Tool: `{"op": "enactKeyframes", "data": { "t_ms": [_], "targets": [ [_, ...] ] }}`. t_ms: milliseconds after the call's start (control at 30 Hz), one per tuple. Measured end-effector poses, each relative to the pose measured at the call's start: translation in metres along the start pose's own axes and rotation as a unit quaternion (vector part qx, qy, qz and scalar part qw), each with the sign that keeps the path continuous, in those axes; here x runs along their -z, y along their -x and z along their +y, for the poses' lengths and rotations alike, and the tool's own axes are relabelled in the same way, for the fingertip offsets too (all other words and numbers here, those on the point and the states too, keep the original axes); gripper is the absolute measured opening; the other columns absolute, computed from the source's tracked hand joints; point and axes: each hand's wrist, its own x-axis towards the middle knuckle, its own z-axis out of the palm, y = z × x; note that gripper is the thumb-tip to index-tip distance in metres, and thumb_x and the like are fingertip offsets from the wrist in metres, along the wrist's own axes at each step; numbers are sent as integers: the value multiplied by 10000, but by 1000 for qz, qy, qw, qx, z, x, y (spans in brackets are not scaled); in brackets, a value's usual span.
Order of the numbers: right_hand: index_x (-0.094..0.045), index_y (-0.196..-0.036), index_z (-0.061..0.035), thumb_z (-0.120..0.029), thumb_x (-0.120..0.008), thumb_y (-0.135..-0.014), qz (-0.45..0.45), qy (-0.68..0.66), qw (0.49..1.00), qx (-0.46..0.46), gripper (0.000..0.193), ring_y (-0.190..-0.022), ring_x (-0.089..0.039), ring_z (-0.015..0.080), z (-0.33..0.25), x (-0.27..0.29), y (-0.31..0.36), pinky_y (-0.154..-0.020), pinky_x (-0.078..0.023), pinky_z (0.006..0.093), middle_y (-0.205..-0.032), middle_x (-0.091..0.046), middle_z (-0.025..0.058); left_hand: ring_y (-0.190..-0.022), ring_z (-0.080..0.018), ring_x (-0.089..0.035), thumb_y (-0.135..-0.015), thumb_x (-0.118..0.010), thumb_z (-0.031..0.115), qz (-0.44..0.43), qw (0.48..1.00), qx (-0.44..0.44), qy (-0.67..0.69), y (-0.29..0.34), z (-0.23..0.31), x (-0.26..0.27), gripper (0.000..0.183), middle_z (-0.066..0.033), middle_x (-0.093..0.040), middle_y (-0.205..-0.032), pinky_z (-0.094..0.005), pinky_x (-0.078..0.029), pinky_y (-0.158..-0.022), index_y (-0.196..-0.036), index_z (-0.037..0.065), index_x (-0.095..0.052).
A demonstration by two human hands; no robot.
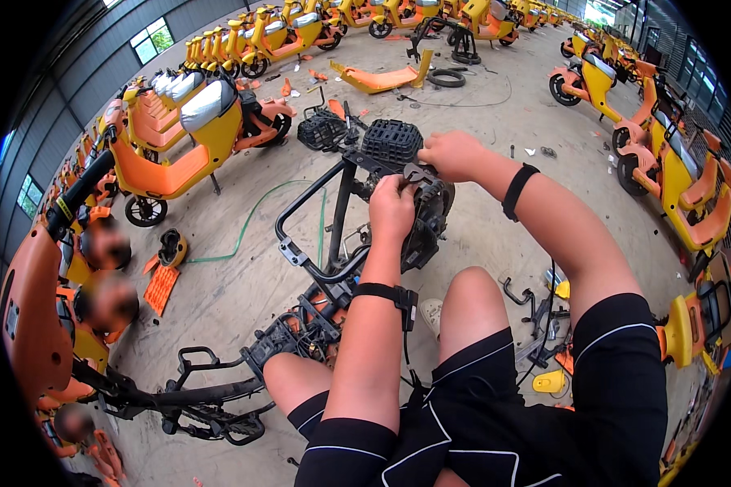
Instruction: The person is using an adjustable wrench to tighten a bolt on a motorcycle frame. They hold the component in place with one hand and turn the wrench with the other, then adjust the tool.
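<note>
A stripped black scooter frame [345, 215] stands in front of me, its bare tubes and wiring exposed. At its far end my left hand [391, 207] is closed, fingers curled around a dark grey metal piece with a jaw-like end [417, 172], which looks like a wrench. My right hand [453, 156] is just to the right and farther off, fingers curled in beside the same end of the frame; what they grip is hidden. Beyond both hands sits a black slatted plastic box [391, 140]. Below them is the dark rear wheel and motor area [430, 215].
Yellow-orange scooters [187, 146] stand in rows left, far and right [674, 178]. A green strap [256, 213] and an orange-yellow helmet [172, 247] lie on the left floor. Loose metal parts [536, 316] and a yellow cup-shaped piece [549, 381] are by my right leg.
</note>
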Motion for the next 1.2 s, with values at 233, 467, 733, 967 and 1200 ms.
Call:
{"op": "enactKeyframes", "data": {
  "t_ms": [233,467,733,967,1200],
  "targets": [
    [-792,-966,-80,-222,-720,-840,-132,-36,955,-263,203,-935,-733,330,-14,23,-7,-801,-596,436,-982,-759,155,-827,-329,-650,-908,-718,121,-9,1000,18,-14,0,4,7,162,-169,-664,-906,-406,-509,-764,-968,-27,-690],
    [-744,-1119,-39,-89,-594,-875,-90,-191,951,-224,290,-905,-735,349,36,-29,-34,-776,-595,440,-1028,-751,198,-882,-373,-653,-899,-716,99,-15,999,-13,-27,0,8,2,143,-177,-673,-960,-424,-514,-788,-970,-20,-681],
    [-535,-1470,-73,-64,-579,-813,-43,-393,892,-219,659,-927,-731,268,-16,15,-104,-732,-595,404,-1178,-704,214,-777,-308,-666,-849,-759,87,6,1000,-9,16,3,6,10,140,-148,-673,-876,-377,-527,-726,-946,-11,-738],
    [-420,-1467,8,-48,-618,-837,-112,-236,955,-141,662,-1054,-683,431,-56,23,-131,-863,-545,488,-1150,-699,274,-874,-292,-692,-882,-735,133,-44,996,57,43,0,8,10,150,-159,-699,-950,-376,-533,-788,-943,-4,-749],
    [-566,-1211,-86,-74,-572,-913,-35,-89,995,36,299,-861,-728,359,-137,69,-91,-836,-501,466,-871,-736,144,-1360,-192,-471,-1076,-476,260,-108,987,-103,53,-10,-51,-6,416,-98,-532,-1424,-386,-364,-1146,-1433,46,-475]
  ]
}}
